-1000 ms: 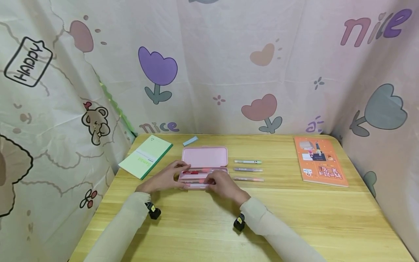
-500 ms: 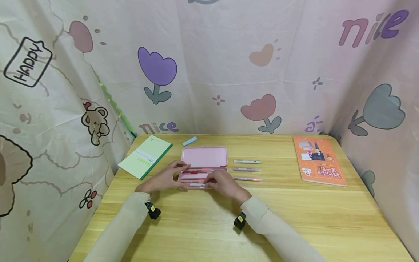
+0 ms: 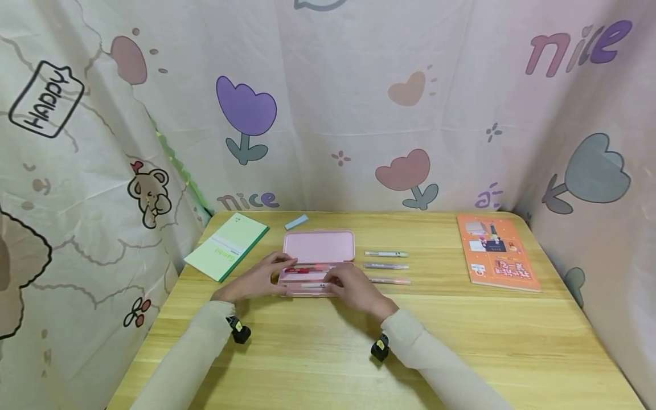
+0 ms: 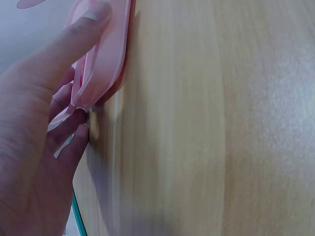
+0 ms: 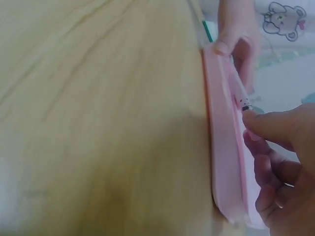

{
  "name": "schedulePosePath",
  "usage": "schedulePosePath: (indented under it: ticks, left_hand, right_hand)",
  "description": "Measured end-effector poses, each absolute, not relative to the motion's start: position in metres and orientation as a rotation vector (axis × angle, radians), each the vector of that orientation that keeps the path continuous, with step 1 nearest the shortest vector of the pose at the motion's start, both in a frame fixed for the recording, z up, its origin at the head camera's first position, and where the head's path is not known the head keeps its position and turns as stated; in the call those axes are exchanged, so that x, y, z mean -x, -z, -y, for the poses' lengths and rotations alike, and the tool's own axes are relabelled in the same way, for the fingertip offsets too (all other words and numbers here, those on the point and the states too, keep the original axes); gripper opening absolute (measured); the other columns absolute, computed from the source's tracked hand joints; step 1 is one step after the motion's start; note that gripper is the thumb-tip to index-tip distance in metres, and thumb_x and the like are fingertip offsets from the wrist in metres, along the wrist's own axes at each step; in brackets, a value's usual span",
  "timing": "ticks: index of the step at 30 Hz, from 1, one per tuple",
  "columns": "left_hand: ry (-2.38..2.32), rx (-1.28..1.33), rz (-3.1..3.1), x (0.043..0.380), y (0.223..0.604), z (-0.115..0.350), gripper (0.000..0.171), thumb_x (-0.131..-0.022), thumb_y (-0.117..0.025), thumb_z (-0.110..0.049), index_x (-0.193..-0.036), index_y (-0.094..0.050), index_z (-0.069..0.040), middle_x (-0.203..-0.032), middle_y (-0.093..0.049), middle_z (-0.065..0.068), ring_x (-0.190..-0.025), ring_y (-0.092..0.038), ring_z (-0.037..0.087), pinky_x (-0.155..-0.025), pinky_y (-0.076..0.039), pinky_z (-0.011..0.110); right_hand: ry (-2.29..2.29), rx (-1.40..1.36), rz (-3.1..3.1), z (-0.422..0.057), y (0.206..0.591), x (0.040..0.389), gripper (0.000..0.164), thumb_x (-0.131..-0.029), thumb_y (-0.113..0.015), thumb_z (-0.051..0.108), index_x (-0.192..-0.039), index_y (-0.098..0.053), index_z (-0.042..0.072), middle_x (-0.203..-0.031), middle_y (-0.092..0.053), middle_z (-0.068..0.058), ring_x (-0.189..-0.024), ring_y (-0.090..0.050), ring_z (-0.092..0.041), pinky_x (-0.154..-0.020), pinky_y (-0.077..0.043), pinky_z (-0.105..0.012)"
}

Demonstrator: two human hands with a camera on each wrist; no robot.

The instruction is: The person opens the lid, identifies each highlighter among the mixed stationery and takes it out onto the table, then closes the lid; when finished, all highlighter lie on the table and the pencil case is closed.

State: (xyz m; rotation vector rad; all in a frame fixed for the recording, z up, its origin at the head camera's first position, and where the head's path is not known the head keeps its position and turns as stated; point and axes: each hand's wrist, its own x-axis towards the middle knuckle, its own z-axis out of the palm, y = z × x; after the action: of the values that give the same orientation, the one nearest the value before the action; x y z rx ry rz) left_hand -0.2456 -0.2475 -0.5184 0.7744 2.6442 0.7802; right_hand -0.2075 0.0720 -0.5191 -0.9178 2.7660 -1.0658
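Note:
A pink pencil case [image 3: 319, 247] lies with its lid up in the middle of the table, and several pens are inside, among them a red pen [image 3: 297, 271]. My left hand [image 3: 256, 280] grips the case's left end, its thumb [image 4: 81, 32] on the near wall and its fingers round the far side. My right hand [image 3: 357, 289] pinches the end of a white pen [image 5: 238, 91] between thumb and fingertips. In the right wrist view the pen is tilted, this end raised above the case's rim.
Three pens lie in a column right of the case, including a green-tipped pen [image 3: 386, 254]. A green notebook [image 3: 227, 246] is at the left, a small blue strip [image 3: 296, 222] behind the case, and an orange book [image 3: 498, 252] at the right. Curtains stand behind the table.
The white pen's right end has risen from the case in my right hand, which has shifted slightly right. My left hand keeps its hold on the case's left end.

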Motion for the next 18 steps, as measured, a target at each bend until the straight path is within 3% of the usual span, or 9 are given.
schedulePosePath:
  ticks: [4,11,18]
  left_hand:
    - [-0.772,-0.783,-2.641,0.246,0.519,0.248,0.098,-0.09,-0.085,-0.059,-0.169,-0.043,-0.018,-0.169,-0.04,0.011,-0.157,-0.038,0.039,-0.125,-0.038,0.064]
    - [-0.778,-0.768,-2.645,0.247,0.521,0.248,0.099,-0.089,-0.087,-0.06,-0.168,-0.045,-0.017,-0.167,-0.042,0.01,-0.155,-0.041,0.037,-0.124,-0.04,0.063]
    - [-0.778,-0.746,-2.644,0.245,0.519,0.246,0.1,-0.087,-0.087,-0.062,-0.168,-0.046,-0.018,-0.166,-0.043,0.008,-0.154,-0.041,0.036,-0.123,-0.041,0.063]
  right_hand:
    - [1.15,0.868,-2.772,-0.091,0.513,0.207,0.01,-0.104,-0.074,0.012,-0.111,-0.081,0.01,-0.105,-0.076,-0.002,-0.099,-0.067,-0.016,-0.09,-0.059,-0.037]
    - [1.271,0.714,-2.802,-0.14,0.5,0.201,0.021,-0.1,-0.078,0.011,-0.121,-0.08,0.007,-0.118,-0.075,-0.005,-0.112,-0.066,-0.024,-0.097,-0.059,-0.048]
    - [1.25,0.624,-2.881,-0.193,0.5,0.188,0.015,-0.099,-0.081,0.015,-0.114,-0.082,0.014,-0.113,-0.075,0.001,-0.106,-0.065,-0.019,-0.09,-0.057,-0.038]
